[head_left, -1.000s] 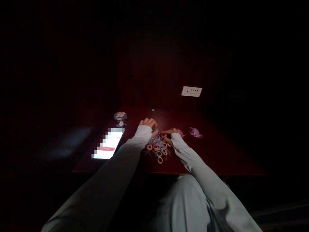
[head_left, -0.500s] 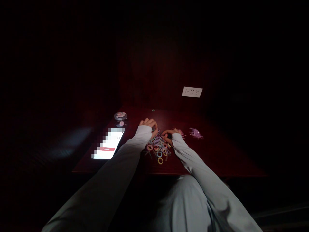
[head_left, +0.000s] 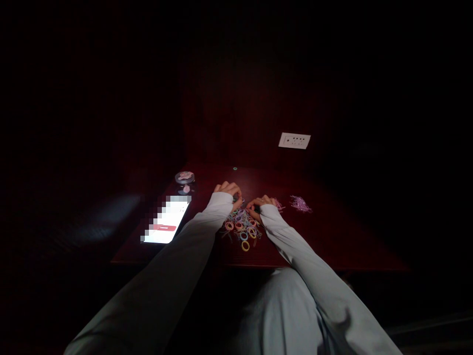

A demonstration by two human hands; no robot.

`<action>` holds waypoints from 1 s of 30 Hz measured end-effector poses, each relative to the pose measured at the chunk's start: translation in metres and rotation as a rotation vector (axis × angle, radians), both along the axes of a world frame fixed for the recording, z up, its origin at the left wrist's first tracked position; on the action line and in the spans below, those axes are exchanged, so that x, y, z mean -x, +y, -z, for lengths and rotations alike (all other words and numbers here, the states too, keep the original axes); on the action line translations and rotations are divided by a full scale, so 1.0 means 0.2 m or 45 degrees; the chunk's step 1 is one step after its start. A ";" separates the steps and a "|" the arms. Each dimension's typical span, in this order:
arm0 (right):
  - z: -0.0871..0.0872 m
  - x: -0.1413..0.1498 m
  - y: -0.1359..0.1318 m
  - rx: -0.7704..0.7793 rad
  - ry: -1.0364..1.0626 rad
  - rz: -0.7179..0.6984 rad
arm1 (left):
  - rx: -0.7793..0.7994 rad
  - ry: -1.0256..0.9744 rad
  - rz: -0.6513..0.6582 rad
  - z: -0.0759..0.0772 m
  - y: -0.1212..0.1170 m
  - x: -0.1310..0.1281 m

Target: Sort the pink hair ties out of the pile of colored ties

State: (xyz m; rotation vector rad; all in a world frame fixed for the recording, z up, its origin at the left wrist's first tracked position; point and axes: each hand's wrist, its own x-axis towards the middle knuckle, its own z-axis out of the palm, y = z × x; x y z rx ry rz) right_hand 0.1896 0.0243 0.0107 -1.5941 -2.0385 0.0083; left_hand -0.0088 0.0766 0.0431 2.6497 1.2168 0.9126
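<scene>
A mixed pile of small coloured hair ties [head_left: 240, 226] lies on the dark red table, with thin strands among the rings. At its far left edge is my left hand [head_left: 228, 190], fingers curled down and thumb drawn in against the pile; what the fingertips hold is hidden. My right hand [head_left: 260, 205] rests at the pile's right side, finger and thumb brought together over the ties. Whatever lies between them is too small and dark to name. Partly behind this hand shows a pink bunch of thin strands [head_left: 279, 205].
A purple bunch of thin strands [head_left: 301, 203] lies farther right. On the left are a lit phone [head_left: 172, 222] and a clear lidded jar [head_left: 185, 183]. One green hair tie [head_left: 235, 168] sits near the back wall, below a white socket plate [head_left: 294, 140].
My right hand has shifted slightly left and turned a little over the pile. My left hand looks nearly the same.
</scene>
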 end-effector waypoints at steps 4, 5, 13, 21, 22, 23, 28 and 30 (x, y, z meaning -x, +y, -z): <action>-0.02 0.01 -0.02 -0.036 0.008 -0.052 | 0.004 0.013 0.013 0.00 0.00 0.00; -0.02 0.01 -0.03 -0.042 0.015 -0.054 | 0.004 0.018 0.017 0.00 0.00 0.00; -0.05 0.02 -0.04 -0.008 0.129 0.031 | 0.033 0.025 0.054 0.00 0.00 0.00; -0.06 0.00 -0.03 -0.022 0.284 0.088 | 0.043 0.069 0.184 0.07 0.03 -0.02; -0.07 0.00 -0.03 -0.027 0.293 0.090 | 0.045 0.080 0.205 0.08 0.03 -0.02; -0.07 0.00 -0.03 -0.029 0.299 0.092 | 0.049 0.087 0.219 0.08 0.03 -0.02; -0.08 0.01 -0.04 -0.041 0.314 0.083 | 0.075 0.083 0.235 0.07 0.04 -0.03; -0.08 0.01 -0.04 -0.058 0.333 0.084 | 0.088 0.072 0.235 0.07 0.04 -0.03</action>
